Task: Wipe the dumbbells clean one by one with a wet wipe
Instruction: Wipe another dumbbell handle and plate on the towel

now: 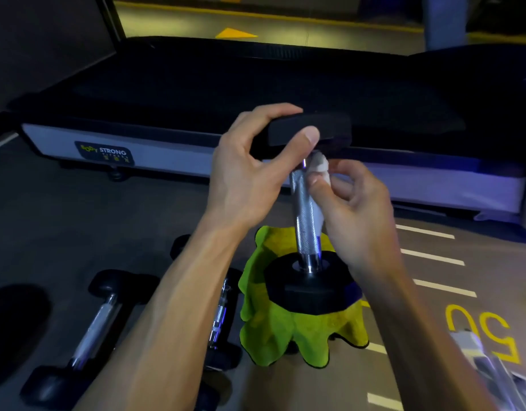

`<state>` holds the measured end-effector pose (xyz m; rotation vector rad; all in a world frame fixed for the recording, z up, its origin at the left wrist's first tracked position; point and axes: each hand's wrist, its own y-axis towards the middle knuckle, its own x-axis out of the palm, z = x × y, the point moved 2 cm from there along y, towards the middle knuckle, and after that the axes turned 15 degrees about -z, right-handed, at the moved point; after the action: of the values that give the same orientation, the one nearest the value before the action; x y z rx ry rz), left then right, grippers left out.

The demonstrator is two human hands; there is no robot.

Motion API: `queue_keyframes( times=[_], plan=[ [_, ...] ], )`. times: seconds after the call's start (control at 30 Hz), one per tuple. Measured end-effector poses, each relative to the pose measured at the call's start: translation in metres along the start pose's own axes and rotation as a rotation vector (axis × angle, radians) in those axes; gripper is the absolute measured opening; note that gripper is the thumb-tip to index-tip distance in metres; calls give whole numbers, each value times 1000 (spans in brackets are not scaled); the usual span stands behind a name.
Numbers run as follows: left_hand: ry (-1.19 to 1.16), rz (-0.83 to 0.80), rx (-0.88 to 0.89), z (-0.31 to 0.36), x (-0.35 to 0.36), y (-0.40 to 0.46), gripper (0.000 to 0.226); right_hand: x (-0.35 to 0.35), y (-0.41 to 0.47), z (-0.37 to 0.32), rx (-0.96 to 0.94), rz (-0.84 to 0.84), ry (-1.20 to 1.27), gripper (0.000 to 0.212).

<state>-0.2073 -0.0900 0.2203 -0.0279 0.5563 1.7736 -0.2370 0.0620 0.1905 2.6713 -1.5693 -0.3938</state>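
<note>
One dumbbell is in work, stood on end on the yellow-green cloth, its lower head resting on the cloth and its upper head up near my left hand. My left fingers and thumb are curled round that upper head, clamped on it to keep the thing upright. My right hand pinches the wet wipe between thumb and fingertips, bunched against the top of the metal handle just under the upper head.

Step, as I judge it: wiping the handle, at its top end. Next move calls for running the wipe down the ridged metal toward the lower head while the left hand steadies or turns the dumbbell (the ridged grip will likely drag on the wipe, so firm pressure). The black heads I cannot judge as done or not.

Two more dumbbells lie on the floor to my left: one well apart, one just beside the cloth, partly behind my left forearm.

Surface: grey floor, white dashes and a yellow number painted at right. Room: dim, a low black padded platform with a pale side panel beyond the dumbbell.
</note>
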Motion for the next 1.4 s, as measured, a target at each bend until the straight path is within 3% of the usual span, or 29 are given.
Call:
queue_keyframes(
  times=[0.13, 0.33, 0.43, 0.5, 0.57, 0.63, 0.77, 0.87, 0.93, 1.03, 1.1, 1.2, 1.27, 1.33, 1.4],
  plan=[
    [-41, -39, 26, -2, -6, 0, 28, 0, 21, 6, 77, -252, 109, 15],
    [-228, -100, 88, -14, -15, -6, 27, 5, 39, 20, 124, -605, 742, 38],
    [-279, -118, 115, -15, -16, -11, 26, 12, 38, 30, 109, -727, 888, 55],
    [-285, -129, 127, -12, -16, -16, 26, 14, 38, 31, 92, -738, 860, 58],
    [-311, -136, 133, -8, -15, -18, 27, 14, 35, 28, 84, -656, 758, 48],
    [-293, -122, 131, -5, -13, -17, 27, 13, 26, 21, 78, -516, 497, 38],
    [-151, -90, 124, -1, -8, -15, 28, 10, 6, -2, 17, -318, -136, 46],
    [-120, -101, 139, 1, -4, -14, 26, -1, -3, 3, 47, -306, -434, 46],
    [-122, -96, 145, 1, -3, -13, 25, -10, -11, 13, 107, -391, -579, 54],
    [-96, -82, 135, 0, -2, -10, 26, -19, -24, 19, 191, -544, -626, 58],
    [-91, -80, 126, -1, -1, -8, 26, -24, -27, 19, 210, -525, -543, 71],
    [-89, -89, 126, 0, 1, -7, 26, -28, -25, 16, 226, -412, -99, 82],
    [-81, -100, 129, 1, 3, -6, 26, -23, -24, 12, 165, -425, 133, 64],
    [-74, -102, 135, 2, 4, -6, 26, -19, -23, 19, 58, -419, -3, 42],
    [-70, -92, 137, 1, 5, -6, 27, -18, -26, 31, 41, -459, -181, 37]
  ],
)
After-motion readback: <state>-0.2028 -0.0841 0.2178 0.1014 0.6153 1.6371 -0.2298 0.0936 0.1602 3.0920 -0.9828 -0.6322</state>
